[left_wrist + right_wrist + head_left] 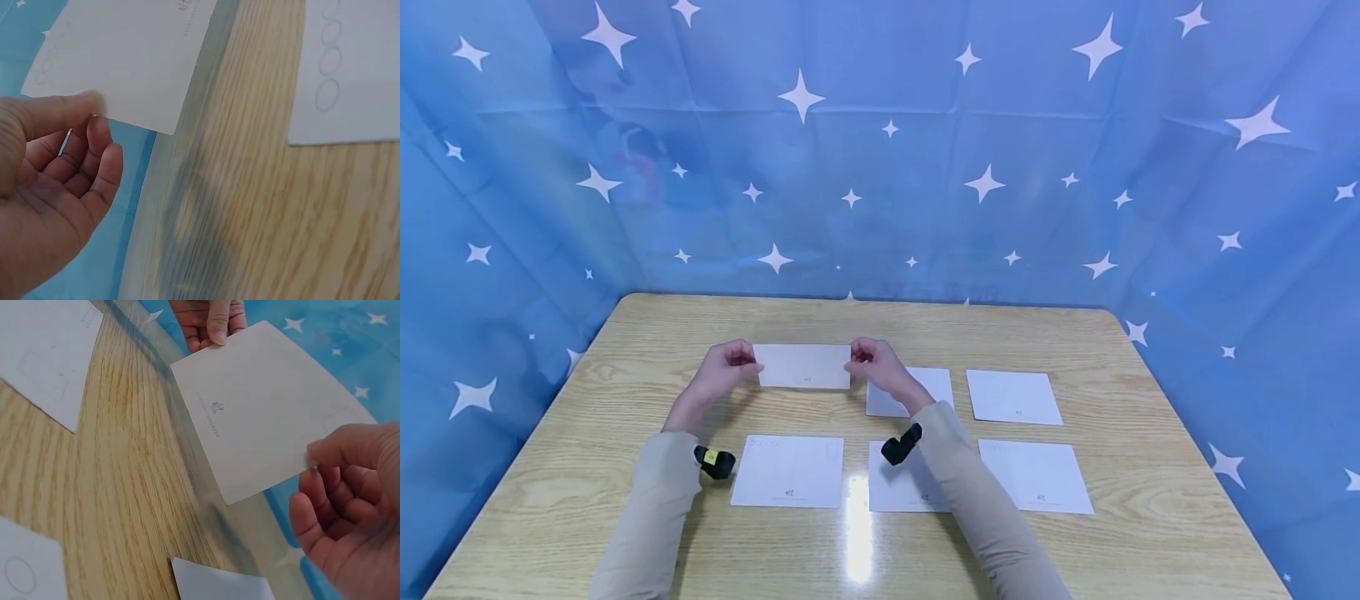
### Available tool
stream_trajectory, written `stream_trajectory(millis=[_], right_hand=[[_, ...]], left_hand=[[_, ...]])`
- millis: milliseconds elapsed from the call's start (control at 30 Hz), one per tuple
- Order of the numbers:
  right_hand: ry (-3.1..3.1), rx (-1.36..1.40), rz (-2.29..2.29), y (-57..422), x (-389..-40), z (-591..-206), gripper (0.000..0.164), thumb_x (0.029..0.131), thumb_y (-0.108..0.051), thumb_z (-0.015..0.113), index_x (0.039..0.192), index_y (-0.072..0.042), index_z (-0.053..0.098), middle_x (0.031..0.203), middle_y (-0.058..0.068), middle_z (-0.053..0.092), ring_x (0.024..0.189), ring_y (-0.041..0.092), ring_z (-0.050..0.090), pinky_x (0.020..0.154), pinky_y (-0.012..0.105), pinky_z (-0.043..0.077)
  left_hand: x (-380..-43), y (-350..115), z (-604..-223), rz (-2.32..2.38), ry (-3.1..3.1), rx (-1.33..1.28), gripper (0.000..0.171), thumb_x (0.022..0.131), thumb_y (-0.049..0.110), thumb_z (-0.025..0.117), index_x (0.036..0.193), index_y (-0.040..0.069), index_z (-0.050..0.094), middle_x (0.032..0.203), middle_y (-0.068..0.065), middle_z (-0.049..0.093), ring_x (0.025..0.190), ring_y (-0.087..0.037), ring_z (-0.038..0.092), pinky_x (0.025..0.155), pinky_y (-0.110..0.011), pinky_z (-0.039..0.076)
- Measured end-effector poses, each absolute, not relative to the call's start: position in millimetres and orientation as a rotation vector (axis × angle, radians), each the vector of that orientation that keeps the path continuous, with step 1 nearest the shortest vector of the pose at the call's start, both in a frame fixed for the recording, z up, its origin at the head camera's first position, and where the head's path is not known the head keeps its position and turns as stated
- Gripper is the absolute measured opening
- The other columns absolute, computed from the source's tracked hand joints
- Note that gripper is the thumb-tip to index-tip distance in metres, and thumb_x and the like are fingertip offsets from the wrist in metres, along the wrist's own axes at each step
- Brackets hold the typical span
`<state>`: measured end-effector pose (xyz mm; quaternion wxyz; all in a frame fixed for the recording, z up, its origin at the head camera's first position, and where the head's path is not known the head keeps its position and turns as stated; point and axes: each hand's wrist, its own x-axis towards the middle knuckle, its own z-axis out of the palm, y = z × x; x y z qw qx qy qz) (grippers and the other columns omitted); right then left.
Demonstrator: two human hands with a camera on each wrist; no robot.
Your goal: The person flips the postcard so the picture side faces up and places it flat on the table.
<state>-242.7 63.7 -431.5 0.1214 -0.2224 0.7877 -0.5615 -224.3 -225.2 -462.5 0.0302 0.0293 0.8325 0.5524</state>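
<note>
Between both hands a white postcard is held up, tilted, over the back left of the table. My left hand pinches its left edge, thumb on the printed face. At the opposite edge my right hand pinches it the same way. The left wrist view shows a row of printed circles on this postcard; the right wrist view shows a small emblem and a line of text on the postcard. Below it on the table lies another postcard, flat, with printed circles at its upper left.
To the right, more postcards lie flat: one behind my right wrist, one at the back right, one partly under my right forearm, and one at the front right. A blue starred curtain hangs behind the wooden table.
</note>
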Motion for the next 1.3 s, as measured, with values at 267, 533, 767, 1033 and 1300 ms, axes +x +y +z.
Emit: stream_trajectory(millis=[267, 533, 767, 1033, 1300], right_hand=[[2.304, -0.61, -1.654, 64.0, -243.1, -428.6, 0.011, 0.089, 0.003, 0.058, 0.095, 0.011, 0.057, 0.083, 0.009, 0.056, 0.075, 0.017, 0.047, 0.065, 0.023, 0.041], [2.279, -0.613, -1.723, 65.3, -245.9, -433.1, 0.016, 0.087, 0.002, 0.062, 0.099, 0.013, 0.06, 0.085, 0.01, 0.061, 0.073, 0.012, 0.052, 0.076, 0.05, 0.047], [2.248, -0.561, -1.789, 65.8, -258.6, -457.4, 0.011, 0.087, 0.002, 0.062, 0.097, 0.006, 0.067, 0.098, 0.015, 0.065, 0.082, 0.018, 0.06, 0.081, 0.045, 0.051], [2.277, -0.498, -1.808, 65.3, -263.1, -467.0, 0.013, 0.087, 0.003, 0.061, 0.096, 0.002, 0.07, 0.108, 0.009, 0.065, 0.102, 0.021, 0.057, 0.078, 0.028, 0.051], [2.213, -0.499, -1.829, 67.0, -260.7, -466.7, 0.02, 0.089, 0.0, 0.06, 0.107, 0.001, 0.068, 0.112, 0.01, 0.062, 0.102, 0.021, 0.056, 0.08, 0.028, 0.05]], left_hand=[[-224.1, -223.6, -458.6, 1.733, 2.576, 0.068, 0.01, 0.086, 0.003, 0.064, 0.087, -0.003, 0.056, 0.081, -0.006, 0.056, 0.075, -0.017, 0.05, 0.066, -0.03, 0.046], [-223.5, -224.7, -460.1, 1.832, 2.505, 0.093, 0.003, 0.086, 0.0, 0.063, 0.088, -0.003, 0.063, 0.086, -0.008, 0.062, 0.075, -0.011, 0.057, 0.072, -0.034, 0.051], [-222.4, -227.4, -463.1, 1.906, 2.392, 0.109, 0.017, 0.09, -0.001, 0.056, 0.102, -0.011, 0.062, 0.101, -0.014, 0.065, 0.086, -0.013, 0.062, 0.086, -0.041, 0.05], [-220.4, -228.4, -464.0, 1.874, 2.428, 0.047, 0.027, 0.089, 0.004, 0.06, 0.114, -0.007, 0.062, 0.113, -0.016, 0.062, 0.089, -0.008, 0.057, 0.077, -0.024, 0.05], [-220.5, -226.1, -467.2, 1.794, 2.489, -0.013, 0.037, 0.087, 0.001, 0.063, 0.124, -0.003, 0.057, 0.115, -0.023, 0.058, 0.088, -0.009, 0.058, 0.074, -0.023, 0.051]])
